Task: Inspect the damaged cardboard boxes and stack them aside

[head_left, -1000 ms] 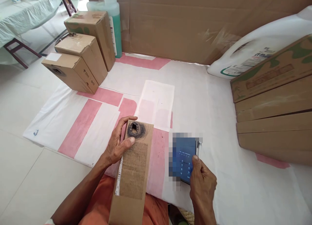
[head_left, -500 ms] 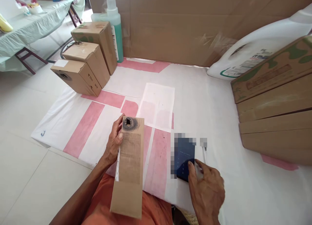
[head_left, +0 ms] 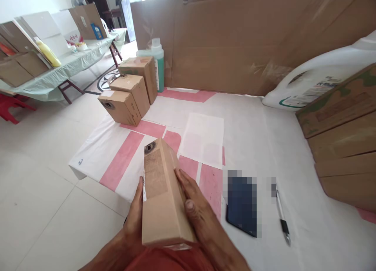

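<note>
Between my two hands is a brown cardboard box (head_left: 160, 208), tilted above my lap at the table's near edge. A hole ringed with dark scribble marks its far end. My left hand (head_left: 133, 220) presses along the left side, its fingers partly hidden by the box. Against the right side lies my right hand (head_left: 199, 212), thumb and fingers on the cardboard. To the right, a dark smartphone (head_left: 242, 206), partly blurred out, lies on the white cloth. Beside it rests a pen (head_left: 282, 216) with a black grip. A thin white sheet (head_left: 202, 138) lies beyond the box.
Several cardboard boxes (head_left: 126, 102) stand at the back left, by a green liquid bottle (head_left: 159, 67). A tall cardboard panel (head_left: 217, 47) closes off the back. On the right are a white jug (head_left: 311, 81) and stacked cartons (head_left: 346, 138). Another table (head_left: 85, 59) stands far left.
My right hand has left the phone and now presses on the box's right side. The box has turned, showing its right face. The view has shifted left and up.
</note>
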`<state>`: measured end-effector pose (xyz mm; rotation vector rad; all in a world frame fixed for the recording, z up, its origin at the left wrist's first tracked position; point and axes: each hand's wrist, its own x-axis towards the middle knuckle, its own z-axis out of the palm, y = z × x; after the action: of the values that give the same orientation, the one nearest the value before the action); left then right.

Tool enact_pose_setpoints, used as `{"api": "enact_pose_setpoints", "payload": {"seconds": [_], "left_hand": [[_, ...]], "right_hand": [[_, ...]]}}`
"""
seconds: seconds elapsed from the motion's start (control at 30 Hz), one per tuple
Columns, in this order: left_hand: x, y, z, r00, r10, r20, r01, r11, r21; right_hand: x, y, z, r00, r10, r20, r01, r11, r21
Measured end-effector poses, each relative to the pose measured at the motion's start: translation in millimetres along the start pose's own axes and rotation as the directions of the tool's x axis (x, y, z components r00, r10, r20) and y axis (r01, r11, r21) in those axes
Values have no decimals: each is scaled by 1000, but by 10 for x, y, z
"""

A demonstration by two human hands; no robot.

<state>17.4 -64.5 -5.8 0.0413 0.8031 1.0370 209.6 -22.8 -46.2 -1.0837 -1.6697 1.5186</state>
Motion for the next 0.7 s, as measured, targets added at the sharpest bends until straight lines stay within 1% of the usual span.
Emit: {"api": "enact_pose_setpoints", "payload": {"seconds": [0.03, 0.1, 0.17, 0.23, 0.27, 0.3, 0.33, 0.37, 0.4, 0.43, 0.47, 0.5, 0.53, 0.57, 0.6, 0.63, 0.67, 0.7], "left_hand": [[-58, 73, 54, 1000, 5, 9, -5, 1000, -10], [-151, 186, 120, 997, 53, 47, -53, 999, 0], [-190, 243, 120, 993, 73, 93, -74, 997, 14], [-157, 251, 46, 993, 56, 102, -62, 997, 56], [-115, 245, -19, 995, 64, 81, -72, 992, 102], [-57, 239, -99, 994, 97, 45, -103, 980, 170], [11, 238, -191, 987, 162, 0, -156, 953, 258], [87, 246, -287, 966, 255, -44, -223, 907, 358], [166, 265, -380, 927, 368, -75, -294, 835, 464], [244, 296, -465, 874, 479, -80, -351, 737, 578], [318, 336, -535, 823, 565, -58, -383, 627, 678], [388, 380, -589, 788, 615, -20, -393, 527, 754], [451, 425, -625, 777, 628, 24, -387, 449, 805], [510, 467, -645, 782, 620, 62, -380, 397, 835], [563, 504, -655, 790, 608, 85, -377, 371, 849], [612, 539, -660, 785, 613, 93, -383, 362, 850], [655, 575, -666, 762, 643, 82, -395, 361, 845], [692, 619, -676, 725, 687, 58, -416, 369, 831]], "right_hand": [[87, -150, -116, 999, 14, 39, -14, 1000, -6], [241, -426, -319, 993, 42, 112, -40, 999, -19], [385, -613, -423, 983, 70, 172, -67, 997, -24], [524, -663, -409, 975, 83, 204, -82, 997, -14], [590, -636, -369, 976, 81, 200, -80, 997, -13], [650, -579, -318, 980, 71, 185, -69, 997, -17], [702, -502, -265, 985, 57, 161, -53, 998, -29], [745, -414, -219, 990, 44, 133, -39, 998, -43], [779, -324, -183, 994, 37, 104, -31, 998, -53], [808, -243, -159, 996, 33, 84, -28, 998, -55], [833, -177, -146, 997, 31, 71, -27, 998, -49], [859, -130, -140, 997, 29, 66, -26, 999, -42], [889, -104, -136, 997, 30, 66, -27, 999, -38], [926, -98, -129, 997, 34, 71, -31, 999, -34], [975, -110, -112, 996, 41, 84, -39, 999, -27], [1037, -136, -82, 994, 49, 102, -47, 999, -16], [1113, -172, -37, 991, 53, 120, -53, 999, -3], [1205, -215, 26, 989, 52, 139, -53, 999, 6]]}}
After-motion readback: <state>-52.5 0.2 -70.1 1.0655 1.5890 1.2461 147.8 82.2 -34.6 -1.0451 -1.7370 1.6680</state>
